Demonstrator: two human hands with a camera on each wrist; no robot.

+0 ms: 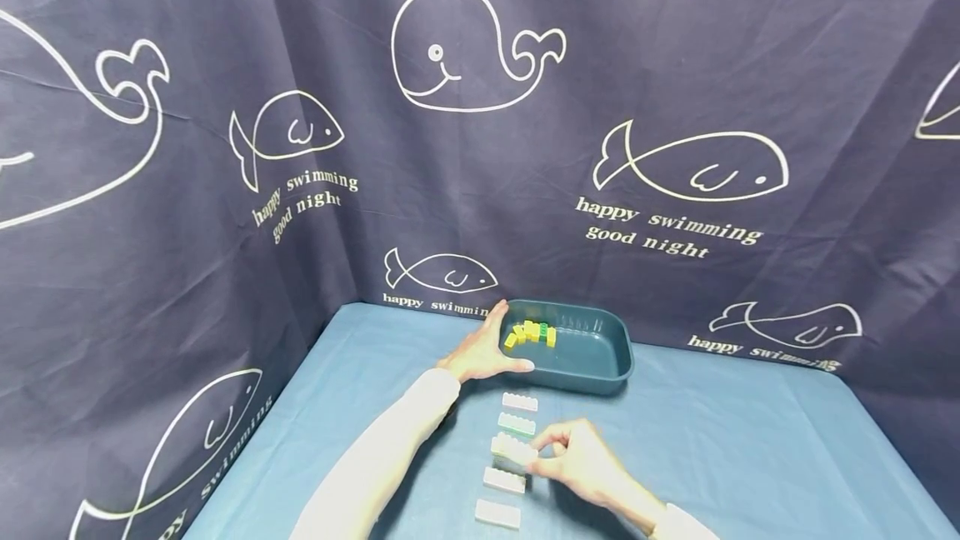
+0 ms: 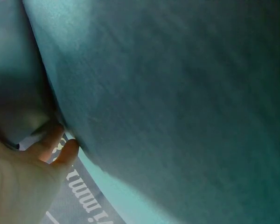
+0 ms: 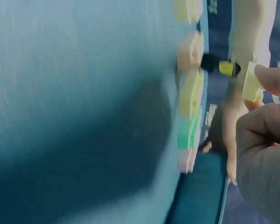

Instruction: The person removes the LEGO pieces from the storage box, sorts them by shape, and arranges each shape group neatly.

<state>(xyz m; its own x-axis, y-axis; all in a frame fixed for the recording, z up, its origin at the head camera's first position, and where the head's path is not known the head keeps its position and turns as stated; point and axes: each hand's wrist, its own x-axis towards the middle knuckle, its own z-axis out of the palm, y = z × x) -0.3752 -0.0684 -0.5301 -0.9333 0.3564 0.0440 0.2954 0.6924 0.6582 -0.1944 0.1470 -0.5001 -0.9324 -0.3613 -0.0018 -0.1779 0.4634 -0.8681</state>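
My left hand (image 1: 483, 352) spans the left end of a dark teal plastic bin (image 1: 577, 382), thumb along its front rim and fingers at the back corner. Two of its fingertips meet the bin's wall in the left wrist view. With thumb and forefinger, my right hand (image 1: 581, 465) pinches a pale yellow toy building brick (image 3: 251, 85). This brick overlaps the middle of a row of long bricks on the cloth. A pink brick (image 1: 520, 402) and a green brick (image 1: 517, 424) lie nearer the bin; another pink brick (image 1: 504, 480) and a yellow brick (image 1: 497, 513) lie nearer me.
Several small yellow bricks (image 1: 531, 330) and a green one (image 1: 543, 331) lie in the bin's left part. A light blue cloth (image 1: 720, 448) covers the table. Dark curtains (image 1: 480, 173) with whale and fish drawings hang behind and at the sides.
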